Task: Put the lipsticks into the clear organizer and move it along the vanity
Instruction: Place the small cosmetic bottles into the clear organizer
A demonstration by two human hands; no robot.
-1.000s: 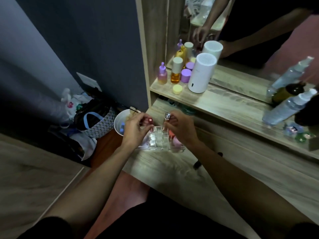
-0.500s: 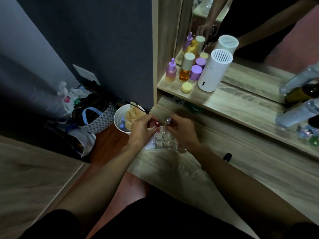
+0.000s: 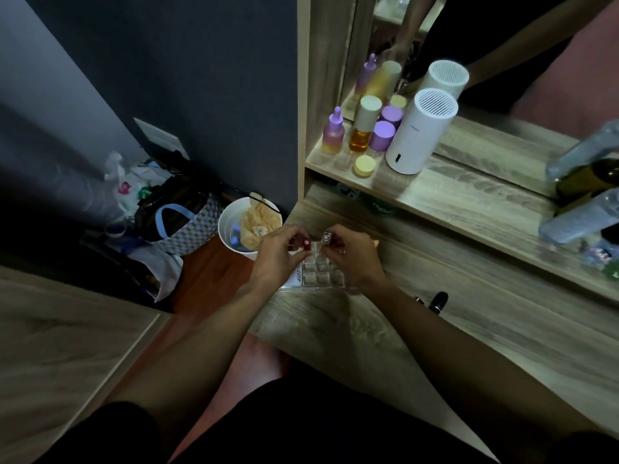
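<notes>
Hands meet over the clear organizer (image 3: 321,274): left hand (image 3: 278,254) pinches a red-capped lipstick (image 3: 305,242), right hand (image 3: 353,254) a silver-topped lipstick (image 3: 326,236).

A white cylindrical humidifier (image 3: 418,135) stands on the shelf (image 3: 469,202) beside purple-capped bottles (image 3: 333,135) — below left, a white bucket (image 3: 231,229) and patterned bag (image 3: 187,229) on the floor.

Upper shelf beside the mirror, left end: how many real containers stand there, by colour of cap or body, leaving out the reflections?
Purple-capped containers: 3, a purple-to-yellow dropper bottle and two round purple-lidded jars
Cream-capped amber bottle: 1
Small round yellow-lidded jar: 1
Tall white cylinder with slotted top: 1
Total: 6
</notes>
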